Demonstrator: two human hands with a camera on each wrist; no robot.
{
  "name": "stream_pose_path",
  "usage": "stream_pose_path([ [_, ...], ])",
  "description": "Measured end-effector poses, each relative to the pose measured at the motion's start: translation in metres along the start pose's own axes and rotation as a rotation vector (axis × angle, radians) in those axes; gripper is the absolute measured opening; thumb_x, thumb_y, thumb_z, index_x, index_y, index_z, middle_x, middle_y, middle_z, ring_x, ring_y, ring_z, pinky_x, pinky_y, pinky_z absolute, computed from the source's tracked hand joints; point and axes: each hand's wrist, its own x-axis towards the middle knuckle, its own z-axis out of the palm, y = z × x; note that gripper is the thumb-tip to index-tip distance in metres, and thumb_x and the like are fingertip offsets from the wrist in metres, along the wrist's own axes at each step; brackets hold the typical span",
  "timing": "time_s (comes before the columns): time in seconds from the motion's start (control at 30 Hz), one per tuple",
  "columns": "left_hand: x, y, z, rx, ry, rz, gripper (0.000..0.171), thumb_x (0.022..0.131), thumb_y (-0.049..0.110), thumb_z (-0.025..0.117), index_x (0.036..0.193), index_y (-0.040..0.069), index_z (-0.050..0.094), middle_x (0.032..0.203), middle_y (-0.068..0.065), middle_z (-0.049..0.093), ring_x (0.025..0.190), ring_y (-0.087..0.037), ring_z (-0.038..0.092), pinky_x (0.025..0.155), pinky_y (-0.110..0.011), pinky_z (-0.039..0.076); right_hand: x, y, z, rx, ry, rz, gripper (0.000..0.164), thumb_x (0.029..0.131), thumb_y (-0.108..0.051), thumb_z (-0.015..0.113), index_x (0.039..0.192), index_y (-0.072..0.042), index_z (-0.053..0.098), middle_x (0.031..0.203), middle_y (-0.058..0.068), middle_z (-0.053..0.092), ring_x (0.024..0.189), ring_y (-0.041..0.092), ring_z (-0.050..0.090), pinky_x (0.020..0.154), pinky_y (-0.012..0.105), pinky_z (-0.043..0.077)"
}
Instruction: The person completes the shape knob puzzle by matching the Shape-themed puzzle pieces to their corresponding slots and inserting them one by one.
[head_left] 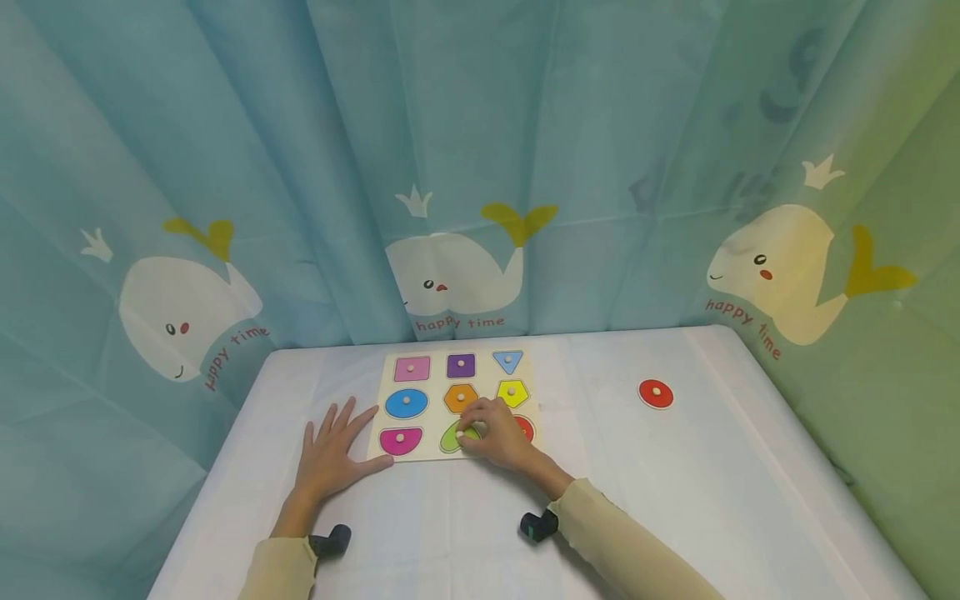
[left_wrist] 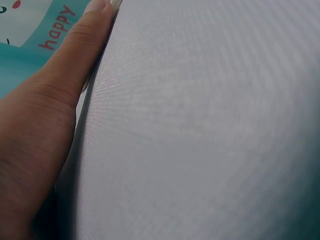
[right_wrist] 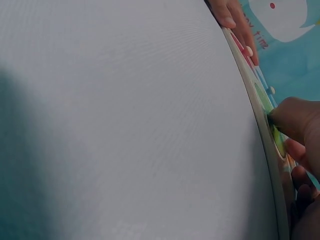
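A cream shape-puzzle board (head_left: 438,452) lies near the table's back edge, with coloured knobbed pieces in it. My right hand (head_left: 497,433) is over its lower middle, thumb and forefinger pinching the small knob of a light green puzzle piece (head_left: 448,438). That piece sits in its place on the board, partly hidden by the fingers; the right wrist view shows the green surface (right_wrist: 262,94) beside the thumb. My left hand (head_left: 330,454) rests with fingers spread at the board's left edge, thumb at the front corner below the magenta half-round piece (head_left: 405,444).
A red round knobbed piece (head_left: 656,394) lies apart on the white-covered table (head_left: 720,475), right of the board. Another red shape (head_left: 528,427) on the board shows partly behind the right hand. A blue whale-print curtain (head_left: 600,275) hangs behind the table.
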Motion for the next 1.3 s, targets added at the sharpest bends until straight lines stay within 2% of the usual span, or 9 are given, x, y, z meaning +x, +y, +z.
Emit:
stream_pose_path([
  [0.27,0.000,0.000,0.000,0.006,0.001,0.003,0.096,0.075,0.064,0.079,0.155,0.019,0.047,0.165,-0.022,0.029,0.152,-0.050,0.015,0.114,-0.079,0.005,-0.001,0.001,0.000,-0.018,-0.001,-0.018,0.006,0.084,-0.010,0.082,0.088,-0.013,0.079,0.108,0.001,0.070,0.105,0.021,0.054,0.089,0.039,0.043],
  [0.7,0.000,0.000,0.000,-0.002,-0.004,-0.003,0.097,0.075,0.066,0.078,0.155,0.020,0.047,0.166,-0.021,0.028,0.152,-0.050,0.015,0.115,-0.078,0.004,-0.002,-0.004,-0.001,-0.024,-0.011,0.001,0.005,0.085,-0.010,0.081,0.090,-0.013,0.079,0.110,0.002,0.069,0.106,0.022,0.052,0.090,0.040,0.043],
  [0.93,0.001,-0.002,0.001,-0.006,-0.008,-0.005,0.098,0.075,0.068,0.076,0.155,0.021,0.046,0.166,-0.021,0.027,0.152,-0.050,0.014,0.115,-0.078,0.003,0.000,-0.004,-0.005,-0.047,-0.038,-0.032,0.006,0.085,-0.010,0.081,0.089,-0.014,0.078,0.109,0.001,0.068,0.106,0.022,0.053,0.088,0.039,0.042],
  [1.13,0.000,-0.001,0.001,-0.008,-0.013,-0.010,0.098,0.076,0.069,0.076,0.156,0.021,0.046,0.167,-0.021,0.027,0.153,-0.050,0.013,0.114,-0.079,0.003,0.000,-0.001,-0.017,-0.066,-0.107,-0.070,0.014,0.089,-0.017,0.081,0.102,-0.016,0.076,0.108,-0.003,0.067,0.103,0.017,0.055,0.089,0.034,0.046],
  [1.3,0.000,-0.001,0.001,0.002,-0.014,-0.010,0.098,0.076,0.069,0.075,0.156,0.021,0.046,0.167,-0.020,0.027,0.153,-0.050,0.013,0.114,-0.079,0.003,-0.003,0.002,-0.034,-0.024,-0.079,-0.105,0.030,0.089,-0.016,0.081,0.116,-0.010,0.072,0.111,0.003,0.069,0.094,0.018,0.061,0.079,0.028,0.054],
])
